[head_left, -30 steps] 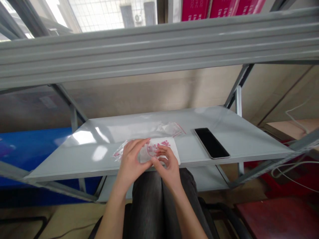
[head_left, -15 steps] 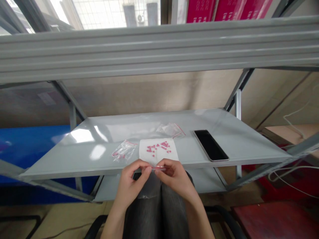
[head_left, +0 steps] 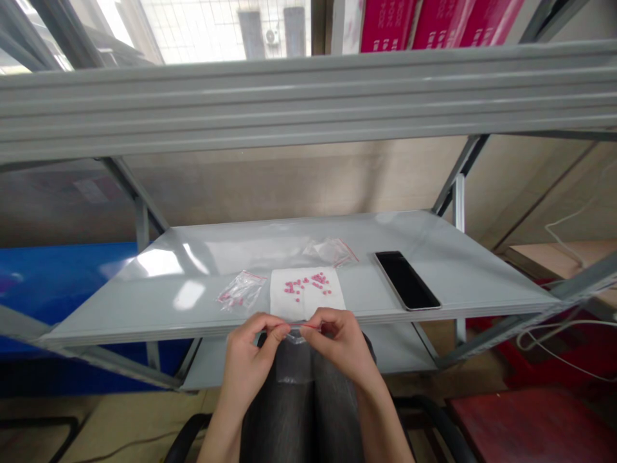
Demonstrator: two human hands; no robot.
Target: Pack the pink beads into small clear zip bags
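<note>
Clear plastic zip bag with a red strip (head_left: 293,368), held just off the front edge of the glossy grey shelf (head_left: 241,247), above the dark grey trousers (head_left: 301,418) of the seated person. Left hand (head_left: 253,352): grip closed to a pinch, thumb and forefinger on the left end of the bag's top edge. Right hand (head_left: 340,344): same pinch on the right end, its other fingers curled in. Hands a little apart, red strip running between them; body of the bag hangs down, see-through, trousers visible behind it. Contents, if any, too faint to tell.

On the shelf, just beyond the hands: square white paper sheet (head_left: 308,306), small round pink pieces (head_left: 318,278) scattered over it, thickest toward the far right corner. Left of the sheet, a crumpled clear plastic bag with a red edge (head_left: 247,290), lying flat, a few pink pieces inside near its left end. Behind the sheet, a second clear bag with a red edge (head_left: 331,251), lying flat; interior hard to read. Farther right, well apart from the hands, a black-screened rectangular phone (head_left: 407,280) lies face up, set at a slant.
</note>
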